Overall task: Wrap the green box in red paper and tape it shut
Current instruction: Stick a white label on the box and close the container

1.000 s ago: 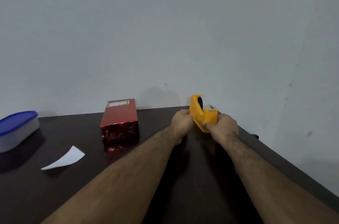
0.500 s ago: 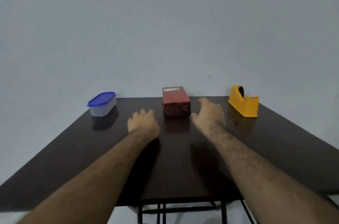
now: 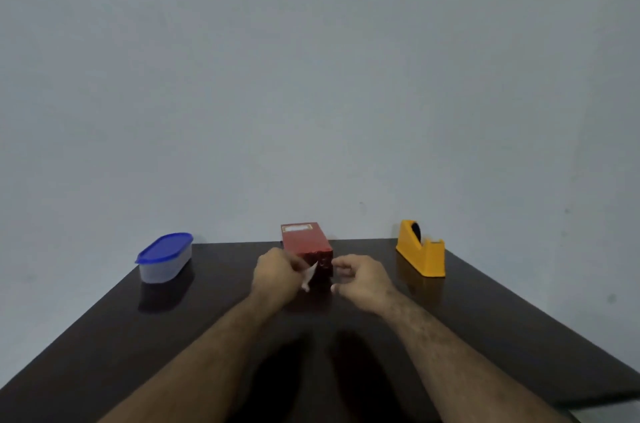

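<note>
The box wrapped in shiny red paper [image 3: 305, 242] stands at the back middle of the dark table [image 3: 519, 336], with a pale label on its top. Both my hands hover just in front of its near end. My left hand [image 3: 277, 278] pinches a small white scrap [image 3: 310, 275] that points toward the box's lower left corner. My right hand [image 3: 360, 282] is close to the box's right corner with its fingers curled; a tiny pale spot shows at the thumb tip, and I cannot tell whether it holds anything. The yellow tape dispenser [image 3: 420, 254] stands to the right, apart from both hands.
A translucent tub with a blue lid [image 3: 165, 258] stands at the back left. A plain grey wall rises right behind the table. The table's near edge and right edge are in view, with floor beyond at the lower right.
A second ago both hands gripped the tape dispenser. Since then they let it go and came to the near end of the red box, and my left hand now pinches a white scrap.
</note>
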A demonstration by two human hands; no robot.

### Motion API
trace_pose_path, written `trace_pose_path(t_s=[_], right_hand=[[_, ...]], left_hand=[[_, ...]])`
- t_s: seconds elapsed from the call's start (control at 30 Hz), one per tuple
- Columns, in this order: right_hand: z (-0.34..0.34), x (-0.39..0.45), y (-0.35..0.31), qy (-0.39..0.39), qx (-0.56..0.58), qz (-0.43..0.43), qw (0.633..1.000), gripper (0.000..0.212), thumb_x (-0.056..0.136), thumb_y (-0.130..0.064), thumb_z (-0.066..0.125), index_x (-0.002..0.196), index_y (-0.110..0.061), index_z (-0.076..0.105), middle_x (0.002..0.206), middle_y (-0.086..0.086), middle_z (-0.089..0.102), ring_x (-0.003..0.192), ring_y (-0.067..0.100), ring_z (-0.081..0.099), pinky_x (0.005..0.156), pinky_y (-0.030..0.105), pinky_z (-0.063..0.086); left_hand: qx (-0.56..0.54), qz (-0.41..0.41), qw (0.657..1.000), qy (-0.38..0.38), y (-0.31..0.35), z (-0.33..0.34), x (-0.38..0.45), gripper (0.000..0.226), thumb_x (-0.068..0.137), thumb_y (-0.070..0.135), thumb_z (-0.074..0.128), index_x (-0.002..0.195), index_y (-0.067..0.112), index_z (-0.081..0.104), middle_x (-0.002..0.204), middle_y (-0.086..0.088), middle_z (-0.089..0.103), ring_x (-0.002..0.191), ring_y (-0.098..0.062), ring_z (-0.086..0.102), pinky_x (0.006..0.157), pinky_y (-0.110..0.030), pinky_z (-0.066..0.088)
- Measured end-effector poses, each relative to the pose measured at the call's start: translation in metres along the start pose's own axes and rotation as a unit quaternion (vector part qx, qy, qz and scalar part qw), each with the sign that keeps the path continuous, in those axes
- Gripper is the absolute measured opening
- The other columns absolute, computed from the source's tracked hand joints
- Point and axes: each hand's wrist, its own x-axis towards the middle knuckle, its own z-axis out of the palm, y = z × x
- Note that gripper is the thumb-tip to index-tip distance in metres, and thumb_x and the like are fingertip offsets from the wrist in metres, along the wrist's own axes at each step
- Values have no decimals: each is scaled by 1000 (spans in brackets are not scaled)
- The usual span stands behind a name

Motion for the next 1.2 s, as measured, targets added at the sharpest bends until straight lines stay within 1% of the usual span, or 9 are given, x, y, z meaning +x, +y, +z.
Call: trace_pose_path(t_s=[0.1,0.23,0.3,0.43,0.53,0.67,0.9,1.07,1.2], right_hand=[[-23,19,9,17,91,-53,994,41,84,1,85,122,-14,78,109,-4,81,98,5,76,92,25,60],[-62,54,19,102,159,-79,979,24,87,0,83,91,-24,82,86,-6,82,88,12,78,81,29,62],[-83,75,30,132,156,-69,976,28,88,2,79,78,-25,78,71,-10,75,73,8,73,74,27,61],[-121,126,61,171,225,-30,959,18,92,3,74,99,-14,79,85,7,81,83,20,80,82,38,66],[-141,158,72,156,300,1,941,19,94,4,72,111,-5,75,91,14,81,88,24,81,81,33,65],[-164,187,71,110,411,43,904,19,101,-1,66,118,-3,74,105,18,80,101,29,79,93,40,63],[-211,210,40,153,306,59,938,9,92,-5,78,101,-8,82,89,12,81,88,29,79,83,39,64],[-241,193,-10,181,281,127,934,14,93,-4,77,84,-14,82,77,11,79,67,18,72,69,34,59],[-242,157,-44,134,304,187,925,9,97,-3,72,101,2,78,84,19,78,67,17,74,68,29,62]], left_hand=[[-281,1,960,0,50,23,18,9,87,2,80,88,10,84,87,-7,81,88,-22,79,78,-39,67],[-414,5,910,-38,101,49,62,6,91,-4,76,89,0,80,89,-21,79,77,-23,76,70,-30,63],[-419,27,906,-49,116,60,90,9,89,-4,77,89,4,82,90,-16,81,77,-21,77,70,-30,63],[-378,102,918,-62,137,90,154,7,84,12,87,90,16,86,90,2,82,82,-7,75,73,-24,59],[-409,132,896,-113,152,110,195,10,90,13,84,100,13,85,97,-4,82,98,-20,78,87,-36,64],[-397,153,897,-122,170,117,230,20,94,10,79,114,12,82,87,-4,80,92,-25,79,85,-39,65],[-375,97,914,-125,228,88,245,7,91,8,81,97,9,85,87,-5,82,82,-20,79,75,-31,64],[-410,53,868,-276,246,31,228,27,96,-5,71,122,-2,76,110,-14,81,105,-23,77,93,-29,61],[-358,64,876,-316,245,-2,212,35,91,-6,77,125,4,75,95,-7,82,86,-15,77,83,-26,60]])
